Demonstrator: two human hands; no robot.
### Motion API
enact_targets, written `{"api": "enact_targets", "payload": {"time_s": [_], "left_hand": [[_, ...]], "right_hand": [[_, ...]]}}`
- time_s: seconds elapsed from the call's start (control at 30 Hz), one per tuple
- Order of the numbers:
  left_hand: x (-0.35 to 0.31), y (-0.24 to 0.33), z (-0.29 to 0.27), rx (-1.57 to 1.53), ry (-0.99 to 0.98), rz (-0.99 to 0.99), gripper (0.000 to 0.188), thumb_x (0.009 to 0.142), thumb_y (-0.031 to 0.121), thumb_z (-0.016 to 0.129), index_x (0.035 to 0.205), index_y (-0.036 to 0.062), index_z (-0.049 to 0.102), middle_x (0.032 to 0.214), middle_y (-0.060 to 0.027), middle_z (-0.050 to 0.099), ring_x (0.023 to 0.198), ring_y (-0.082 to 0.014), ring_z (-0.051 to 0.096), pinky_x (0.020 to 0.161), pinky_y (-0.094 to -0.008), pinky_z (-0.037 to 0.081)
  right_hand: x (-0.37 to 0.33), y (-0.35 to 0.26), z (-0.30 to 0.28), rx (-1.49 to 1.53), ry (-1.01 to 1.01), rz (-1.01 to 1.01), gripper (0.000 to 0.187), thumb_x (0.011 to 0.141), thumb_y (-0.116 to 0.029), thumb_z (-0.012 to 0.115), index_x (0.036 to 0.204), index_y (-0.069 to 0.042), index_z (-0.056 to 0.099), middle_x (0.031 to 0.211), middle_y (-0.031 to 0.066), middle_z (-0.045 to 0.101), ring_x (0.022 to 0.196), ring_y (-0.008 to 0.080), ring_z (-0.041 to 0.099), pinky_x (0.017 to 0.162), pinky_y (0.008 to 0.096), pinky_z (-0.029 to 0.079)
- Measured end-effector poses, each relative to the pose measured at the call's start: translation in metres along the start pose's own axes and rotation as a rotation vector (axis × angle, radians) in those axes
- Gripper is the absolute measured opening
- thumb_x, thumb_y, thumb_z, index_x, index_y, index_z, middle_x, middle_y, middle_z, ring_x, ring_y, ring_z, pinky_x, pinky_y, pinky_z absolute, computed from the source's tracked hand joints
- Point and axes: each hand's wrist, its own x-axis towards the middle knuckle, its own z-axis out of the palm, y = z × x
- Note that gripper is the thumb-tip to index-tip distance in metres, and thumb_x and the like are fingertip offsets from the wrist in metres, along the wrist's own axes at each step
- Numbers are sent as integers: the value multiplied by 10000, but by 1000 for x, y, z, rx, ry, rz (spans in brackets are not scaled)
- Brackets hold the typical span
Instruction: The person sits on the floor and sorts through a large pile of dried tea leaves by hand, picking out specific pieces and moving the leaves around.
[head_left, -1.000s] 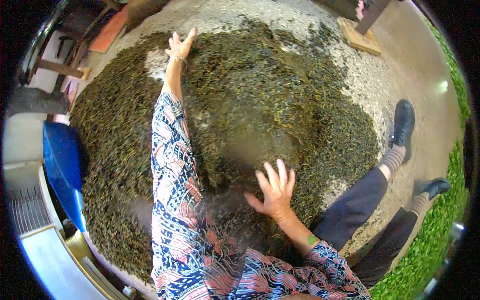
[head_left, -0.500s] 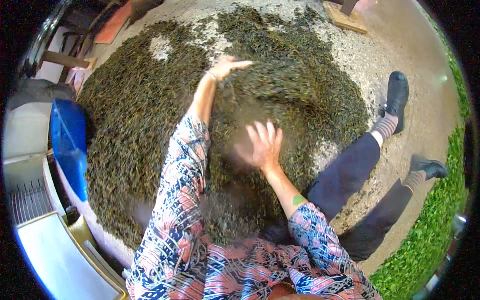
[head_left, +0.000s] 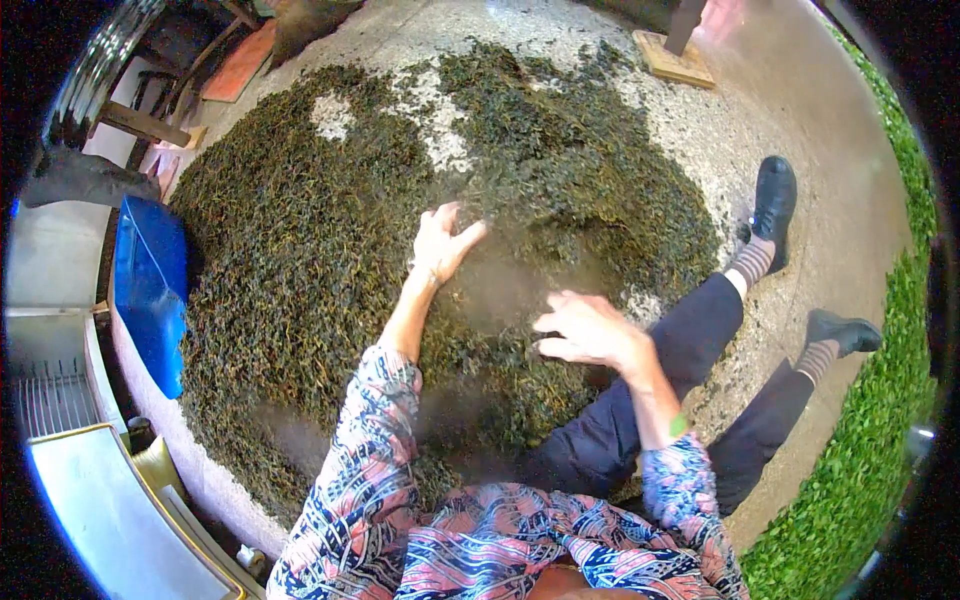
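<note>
A broad, dark heap of small, curled, withered leaves [head_left: 290, 250] covers the floor in front of me. My left hand [head_left: 445, 243] is over its middle, the thumb standing apart from the fingers and nothing seen in its grasp. To the right and closer to my body, my right hand [head_left: 590, 330] hovers at the pile's near side, slightly blurred. Its fingers are spread and a little bent, pointing left, with nothing visible in them. Between the hands the leaves look hazy, so their exact surface there cannot be made out.
My legs in dark trousers [head_left: 690, 350] stretch out to the right, ending in black shoes [head_left: 775, 215]. Beyond them lies a band of bright green leaves [head_left: 850, 430]. At left are a blue plastic scoop-like container [head_left: 150, 300] and a pale metal-framed panel [head_left: 100, 510]. A post on a wooden base [head_left: 675, 60] stands far right.
My left hand has drawn back toward me from the heap's far part. My right hand has shifted to the right and slightly nearer, turning to point left.
</note>
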Motion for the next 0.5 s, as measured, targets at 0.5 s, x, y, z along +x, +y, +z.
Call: {"api": "enact_targets", "payload": {"time_s": [0.5], "left_hand": [[-23, 9, -3, -214, 68, 299, 501, 597, 247, 753, 1006, 18, 577, 1117, -156, 531, 1018, -327, 461, 871, -407, 388]], "right_hand": [[267, 224, -145, -134, 581, 334, 775, 735, -586, 545, 1231, -3, 421, 1158, 214, 510, 1067, 320, 497, 889, 393, 398]]}}
